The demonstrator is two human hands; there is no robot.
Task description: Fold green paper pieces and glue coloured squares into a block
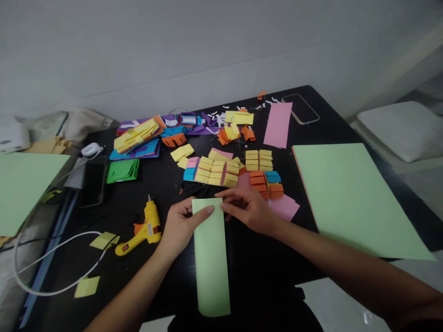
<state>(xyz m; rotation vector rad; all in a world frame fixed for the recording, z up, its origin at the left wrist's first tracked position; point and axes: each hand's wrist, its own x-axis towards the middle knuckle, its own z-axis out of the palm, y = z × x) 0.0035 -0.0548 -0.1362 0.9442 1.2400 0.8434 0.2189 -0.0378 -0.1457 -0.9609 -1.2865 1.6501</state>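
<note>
A long strip of light green paper (pixel 212 263) is held upright in front of me, its lower end curving slightly near the table's front edge. My left hand (pixel 182 226) grips its upper left part, thumb flat across the front and the other fingers behind. At the top right corner, my right hand (pixel 247 210) pinches the edge between thumb and fingers. Just beyond the hands lie folded yellow paper pieces (pixel 217 171) in rows, with orange folded pieces (pixel 259 182) to their right. A yellow glue gun (pixel 148 226) rests left of my left hand.
Large green sheets (pixel 349 198) lie on the right of the black table. A pink sheet (pixel 278 124) and a phone (pixel 300 109) are at the back right. Paper stacks (pixel 140 136) and scraps line the back. Another phone (pixel 94 180) and a white cable (pixel 51 294) are left.
</note>
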